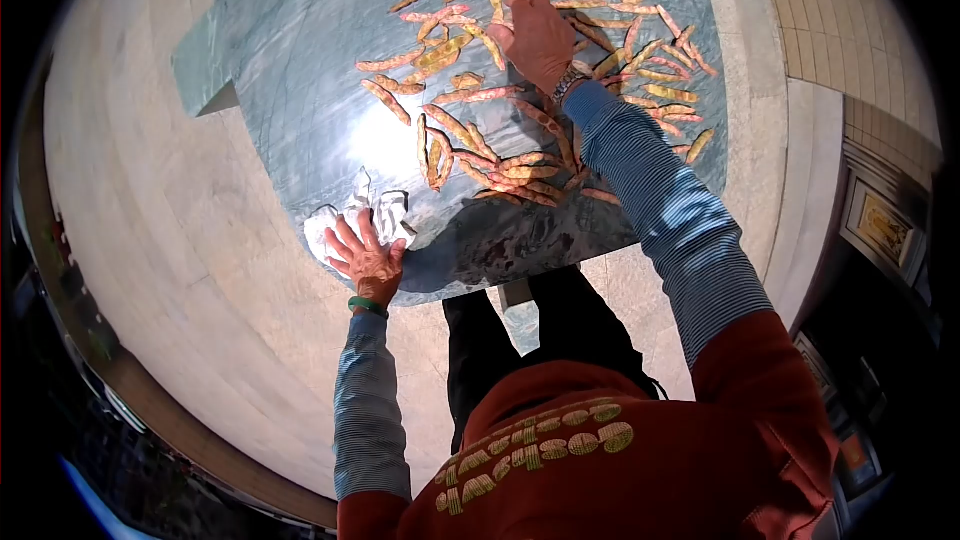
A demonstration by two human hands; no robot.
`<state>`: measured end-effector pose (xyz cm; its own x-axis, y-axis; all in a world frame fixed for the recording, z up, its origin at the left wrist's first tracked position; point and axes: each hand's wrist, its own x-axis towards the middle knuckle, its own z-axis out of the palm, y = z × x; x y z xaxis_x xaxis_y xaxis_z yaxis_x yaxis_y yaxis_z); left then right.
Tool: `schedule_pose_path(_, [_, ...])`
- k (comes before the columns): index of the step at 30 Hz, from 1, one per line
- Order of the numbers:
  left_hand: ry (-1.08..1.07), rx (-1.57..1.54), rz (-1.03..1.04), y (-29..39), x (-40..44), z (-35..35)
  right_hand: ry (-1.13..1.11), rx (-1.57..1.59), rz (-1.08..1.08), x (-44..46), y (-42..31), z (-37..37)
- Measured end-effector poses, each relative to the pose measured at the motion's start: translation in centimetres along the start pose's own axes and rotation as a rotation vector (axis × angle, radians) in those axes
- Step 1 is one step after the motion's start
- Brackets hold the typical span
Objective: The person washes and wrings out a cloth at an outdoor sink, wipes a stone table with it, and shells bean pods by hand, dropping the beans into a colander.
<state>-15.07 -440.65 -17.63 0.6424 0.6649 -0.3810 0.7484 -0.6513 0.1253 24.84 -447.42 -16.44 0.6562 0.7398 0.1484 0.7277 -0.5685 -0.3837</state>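
Many pink-and-yellow speckled bean pods [467, 132] lie scattered over a grey-green stone table [310, 90]. My right hand [540, 38] reaches in among the pods at the far side, its fingers bent and closed. A pink pod tip pokes out beyond the fingers, though the palm side is hidden. At the table's near left edge, my left hand [368, 258] lies with fingers spread on a crumpled white sheet [390, 218]; whether this is thin plastic or tissue I cannot tell. A small dark bit rests at the sheet's right side.
Pale stone floor tiles [170, 210] surround the table. A greenish stone block [205, 55] stands against the table's left side. My legs [580, 310] are close to the near edge, where my shadow falls on the tabletop. Bright sun glare covers the table's middle left.
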Motion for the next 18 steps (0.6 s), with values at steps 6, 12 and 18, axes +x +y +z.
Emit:
schedule_pose_path(6, [-0.006, 0.0, -0.01, 0.6, 0.1, -0.6, -0.178, -0.03, -0.119, -1.1, 0.3, -0.2])
schedule_pose_path(12, [-0.014, 0.075, -0.011, 0.8, 0.1, -0.9, 0.094, 0.114, -0.122, 4.5, 1.6, 1.1])
schedule_pose_path(18, [0.011, 0.041, 0.009, 0.6, 0.1, -0.8, 0.039, -0.103, -0.282, 10.0, 1.4, 3.6])
